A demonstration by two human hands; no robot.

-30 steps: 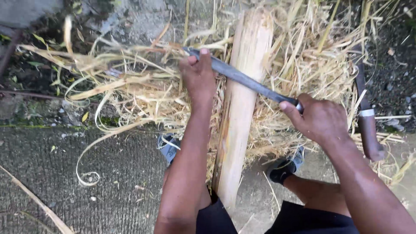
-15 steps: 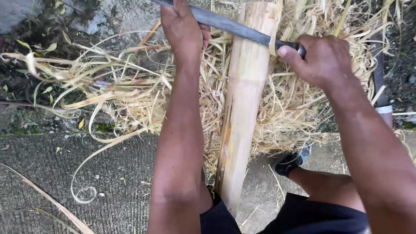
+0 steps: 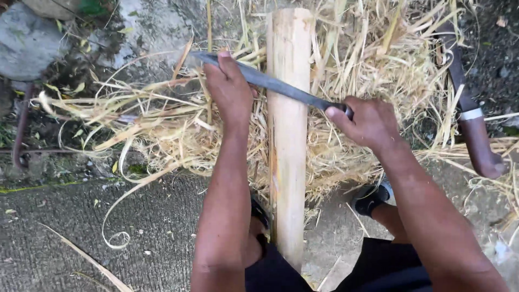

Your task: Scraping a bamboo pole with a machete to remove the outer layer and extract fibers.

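You are holding a long dark blade [image 3: 275,85] crosswise over a pale stripped pole [image 3: 288,130], and that crossing is the relation everything here is turning on: the pole's long axis is running straight away from your body, from between your knees toward the heap of straw-coloured shavings [image 3: 162,124], while the blade is lying nearly square to it, touching its upper face. Your left hand [image 3: 230,89] is clenching the blade's far end, just to the left of the pole; your right hand [image 3: 367,120] is gripping the handle end, fingers wrapped tight, just to the right. Both hands are sitting about equally near the pole. A second knife with a dark wooden handle [image 3: 476,135] is lying apart on the right, untouched.
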